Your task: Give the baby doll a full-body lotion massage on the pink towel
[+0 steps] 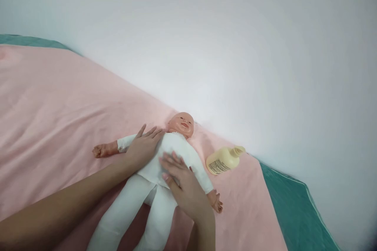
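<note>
A baby doll [173, 145] in a white top and white leggings lies on its back, head toward the wall and arms spread out. My left hand [144, 147] rests open along the doll's side near its shoulder, fingers pointing up toward the neck. Over the doll's belly is my right hand [182, 184], fingers apart and slightly blurred; whether it presses or hovers I cannot tell. Neither hand grasps anything. A pale yellow pump bottle [222, 160] with a printed label stands beside the doll's arm, to the right of my hands.
Under the doll spreads a wrinkled pink cloth [59, 98]. Green fabric [291, 200] shows past its edge at the right and at the far left. A plain white wall [206, 39] rises just behind the doll's head and the bottle.
</note>
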Action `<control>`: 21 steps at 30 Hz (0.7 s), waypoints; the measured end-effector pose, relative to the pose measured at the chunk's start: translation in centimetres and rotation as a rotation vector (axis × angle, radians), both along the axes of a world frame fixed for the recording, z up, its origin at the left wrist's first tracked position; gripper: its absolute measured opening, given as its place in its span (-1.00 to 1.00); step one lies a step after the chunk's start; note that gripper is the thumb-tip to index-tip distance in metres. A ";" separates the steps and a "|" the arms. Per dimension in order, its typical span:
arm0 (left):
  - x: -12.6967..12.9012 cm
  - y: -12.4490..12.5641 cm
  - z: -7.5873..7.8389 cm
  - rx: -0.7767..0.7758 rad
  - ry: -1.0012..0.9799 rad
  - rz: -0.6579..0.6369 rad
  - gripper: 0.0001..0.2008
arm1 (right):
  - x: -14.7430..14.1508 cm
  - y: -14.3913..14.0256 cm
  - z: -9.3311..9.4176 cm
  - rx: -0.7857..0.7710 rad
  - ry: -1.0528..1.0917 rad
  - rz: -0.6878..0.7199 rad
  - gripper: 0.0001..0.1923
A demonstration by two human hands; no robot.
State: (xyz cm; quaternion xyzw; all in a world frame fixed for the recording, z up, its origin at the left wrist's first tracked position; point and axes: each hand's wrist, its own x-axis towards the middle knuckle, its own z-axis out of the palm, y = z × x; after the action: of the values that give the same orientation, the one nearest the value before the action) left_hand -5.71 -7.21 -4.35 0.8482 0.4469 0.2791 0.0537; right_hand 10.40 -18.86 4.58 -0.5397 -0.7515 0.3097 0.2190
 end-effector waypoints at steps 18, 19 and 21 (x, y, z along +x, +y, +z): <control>0.5 -1.4 1.7 -0.037 -0.118 -0.078 -0.50 | 2.0 2.4 -4.4 0.023 -0.160 -0.370 -0.27; 0.6 -1.6 2.0 -0.046 -0.149 -0.128 -0.52 | 2.4 2.2 -4.2 -0.009 -0.170 -0.376 -0.25; 0.7 -2.1 2.6 -0.060 -0.227 -0.271 -0.58 | 3.2 1.6 -3.5 -0.083 -0.186 -0.373 -0.20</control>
State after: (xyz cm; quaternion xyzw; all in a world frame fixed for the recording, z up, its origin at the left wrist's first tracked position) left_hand -5.02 -9.30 -1.70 0.8617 0.3277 0.3500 0.1662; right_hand 13.58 -17.25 1.04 -0.7041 -0.6423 0.2434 0.1800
